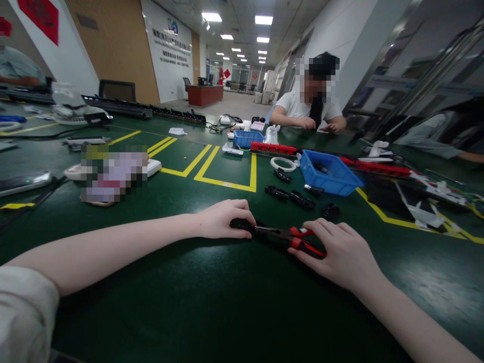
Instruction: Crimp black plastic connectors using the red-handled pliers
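Note:
My left hand [223, 220] rests on the green table [212, 312] with its fingers curled over a small black part [242, 225]. My right hand [336, 249] grips the red-and-black handles of a pair of pliers [295, 238]. The pliers' dark jaws point left and meet the black part under my left fingers. Both forearms lie low over the table, coming in from the lower corners.
Several black parts [289, 195] lie just beyond my hands, beside a blue bin [328, 174]. A second blue bin [247, 138], a red strip [273, 147] and a white ring [283, 164] sit farther back. A person [308, 108] sits across the table. Yellow tape lines [223, 182] cross the table.

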The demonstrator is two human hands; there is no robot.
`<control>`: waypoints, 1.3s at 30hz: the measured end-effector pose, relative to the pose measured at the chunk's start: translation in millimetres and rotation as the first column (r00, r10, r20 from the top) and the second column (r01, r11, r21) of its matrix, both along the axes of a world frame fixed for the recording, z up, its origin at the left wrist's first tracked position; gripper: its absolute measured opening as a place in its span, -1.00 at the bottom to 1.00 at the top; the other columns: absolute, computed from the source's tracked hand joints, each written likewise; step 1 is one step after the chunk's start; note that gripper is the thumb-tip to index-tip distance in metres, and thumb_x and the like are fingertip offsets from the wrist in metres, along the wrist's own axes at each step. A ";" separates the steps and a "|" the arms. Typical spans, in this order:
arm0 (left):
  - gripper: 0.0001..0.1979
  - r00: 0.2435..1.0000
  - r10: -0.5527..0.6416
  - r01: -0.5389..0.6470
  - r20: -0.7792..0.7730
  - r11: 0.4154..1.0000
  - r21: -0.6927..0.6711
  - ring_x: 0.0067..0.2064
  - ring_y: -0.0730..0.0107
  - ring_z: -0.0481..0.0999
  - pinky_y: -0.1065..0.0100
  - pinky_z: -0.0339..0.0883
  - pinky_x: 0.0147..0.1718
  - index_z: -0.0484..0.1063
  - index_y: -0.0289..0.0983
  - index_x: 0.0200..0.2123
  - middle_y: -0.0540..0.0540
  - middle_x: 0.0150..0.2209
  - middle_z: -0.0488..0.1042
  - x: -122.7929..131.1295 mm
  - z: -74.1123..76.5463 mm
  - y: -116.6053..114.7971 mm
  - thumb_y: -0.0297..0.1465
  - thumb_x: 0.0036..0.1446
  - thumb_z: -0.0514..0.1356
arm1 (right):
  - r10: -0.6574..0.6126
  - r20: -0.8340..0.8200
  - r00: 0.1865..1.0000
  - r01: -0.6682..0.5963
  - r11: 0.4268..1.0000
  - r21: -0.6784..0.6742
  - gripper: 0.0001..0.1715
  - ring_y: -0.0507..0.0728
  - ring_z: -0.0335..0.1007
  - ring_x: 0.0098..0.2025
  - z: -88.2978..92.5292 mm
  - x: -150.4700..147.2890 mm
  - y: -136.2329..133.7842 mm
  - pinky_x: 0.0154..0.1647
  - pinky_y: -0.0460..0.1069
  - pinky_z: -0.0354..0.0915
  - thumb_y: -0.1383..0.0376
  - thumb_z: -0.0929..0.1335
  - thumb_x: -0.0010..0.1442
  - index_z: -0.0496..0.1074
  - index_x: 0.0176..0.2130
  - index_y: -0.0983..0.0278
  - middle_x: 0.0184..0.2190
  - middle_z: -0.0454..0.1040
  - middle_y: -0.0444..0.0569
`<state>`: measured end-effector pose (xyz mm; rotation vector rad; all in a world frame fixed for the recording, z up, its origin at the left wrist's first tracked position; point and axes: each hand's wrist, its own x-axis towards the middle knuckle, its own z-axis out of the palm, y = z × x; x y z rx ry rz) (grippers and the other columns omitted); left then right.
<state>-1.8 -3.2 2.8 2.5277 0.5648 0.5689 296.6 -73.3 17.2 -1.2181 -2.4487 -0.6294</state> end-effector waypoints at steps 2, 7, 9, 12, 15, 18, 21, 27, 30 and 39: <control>-0.75 1.000 0.018 -0.019 -0.007 1.000 -0.016 -0.13 0.30 0.45 0.29 0.33 -0.17 0.48 -0.27 -0.11 -0.10 -0.14 0.40 0.3 1.2 -1.0 -0.30 0.17 0.30 | 0.001 -0.002 1.000 -0.001 1.000 -0.001 -0.45 0.13 0.37 -0.40 -0.1 1.1 0.3 -0.35 0.03 0.19 -0.12 0.30 0.19 0.41 -0.20 0.31 -0.31 0.52 0.04; -0.78 0.999 0.039 -0.040 -0.032 0.999 -0.018 -0.14 0.30 0.44 0.30 0.32 -0.19 0.46 -0.28 -0.18 -0.09 -0.15 0.40 0.3 3.5 -2.7 -0.29 0.17 0.29 | 0.004 0.000 1.000 -0.004 1.000 -0.007 -0.46 0.14 0.38 -0.40 0.5 1.9 0.3 -0.35 0.03 0.19 -0.12 0.30 0.19 0.41 -0.21 0.31 -0.32 0.52 0.04; -0.80 0.999 0.039 -0.040 -0.037 0.999 -0.015 -0.14 0.29 0.44 0.30 0.31 -0.19 0.46 -0.28 -0.20 -0.09 -0.15 0.39 0.1 3.6 -2.8 -0.29 0.17 0.29 | 0.006 0.001 1.000 -0.006 1.000 -0.007 -0.46 0.14 0.38 -0.40 0.6 1.5 0.4 -0.34 0.04 0.19 -0.11 0.30 0.19 0.41 -0.21 0.31 -0.32 0.52 0.04; -0.82 0.999 0.037 -0.037 -0.035 0.999 -0.013 -0.14 0.29 0.44 0.29 0.31 -0.19 0.46 -0.28 -0.22 -0.09 -0.16 0.39 0.2 3.1 -2.5 -0.29 0.17 0.29 | 0.006 0.001 1.000 -0.006 1.000 -0.007 -0.46 0.13 0.38 -0.41 0.3 1.5 0.5 -0.34 0.04 0.20 -0.12 0.30 0.20 0.41 -0.21 0.31 -0.33 0.52 0.04; -0.82 0.999 0.030 -0.030 -0.030 1.000 -0.007 -0.14 0.29 0.43 0.29 0.31 -0.17 0.45 -0.28 -0.25 -0.09 -0.16 0.39 0.4 2.4 -2.2 -0.30 0.18 0.29 | 0.002 -0.003 1.000 -0.002 1.000 -0.015 -0.46 0.13 0.38 -0.41 0.0 2.3 0.4 -0.35 0.03 0.21 -0.12 0.30 0.20 0.41 -0.20 0.31 -0.32 0.53 0.04; -0.83 0.999 0.026 -0.026 -0.025 1.000 -0.008 -0.14 0.30 0.43 0.30 0.30 -0.18 0.44 -0.28 -0.25 -0.09 -0.16 0.39 0.5 2.2 -2.1 -0.30 0.18 0.28 | -0.002 -0.008 1.000 0.002 1.000 -0.025 -0.46 0.13 0.38 -0.41 0.3 2.3 -0.2 -0.36 0.03 0.22 -0.12 0.30 0.19 0.41 -0.20 0.30 -0.31 0.53 0.04; -0.83 0.999 0.021 -0.020 -0.028 1.000 0.007 -0.14 0.30 0.43 0.31 0.30 -0.19 0.44 -0.29 -0.26 -0.09 -0.16 0.39 0.0 2.0 -1.7 -0.30 0.18 0.28 | -0.006 -0.014 1.000 0.005 0.999 -0.034 -0.45 0.14 0.39 -0.41 0.5 0.8 -1.0 -0.37 0.04 0.22 -0.13 0.30 0.19 0.41 -0.20 0.30 -0.31 0.53 0.04; -0.84 0.999 -0.002 0.003 -0.033 0.999 0.038 -0.13 0.28 0.42 0.29 0.29 -0.19 0.45 -0.28 -0.25 -0.11 -0.14 0.39 -0.8 1.2 -0.6 -0.31 0.18 0.28 | -0.046 -0.064 0.997 0.038 0.991 -0.126 -0.44 0.13 0.43 -0.42 -1.9 -1.8 -2.8 -0.42 0.02 0.24 -0.15 0.30 0.17 0.41 -0.19 0.28 -0.31 0.52 0.03; -0.81 0.999 0.007 -0.006 -0.033 1.000 0.024 -0.14 0.28 0.43 0.29 0.30 -0.18 0.46 -0.27 -0.16 -0.11 -0.14 0.40 -0.9 1.1 -0.6 -0.32 0.18 0.29 | -0.059 -0.077 0.995 0.046 0.986 -0.159 -0.45 0.14 0.45 -0.40 -1.6 -2.0 -3.5 -0.41 0.01 0.26 -0.15 0.31 0.17 0.41 -0.18 0.27 -0.31 0.52 0.03; -0.84 0.994 -0.066 0.083 0.090 0.977 -0.198 -0.04 0.30 0.47 0.24 0.35 -0.01 0.55 -0.28 -0.15 -0.13 -0.08 0.43 -2.4 3.2 4.7 -0.42 0.18 0.30 | -0.050 -0.069 0.996 0.040 0.990 -0.138 -0.44 0.15 0.45 -0.40 -0.6 -1.7 -3.3 -0.42 0.02 0.27 -0.15 0.31 0.16 0.40 -0.18 0.28 -0.32 0.52 0.03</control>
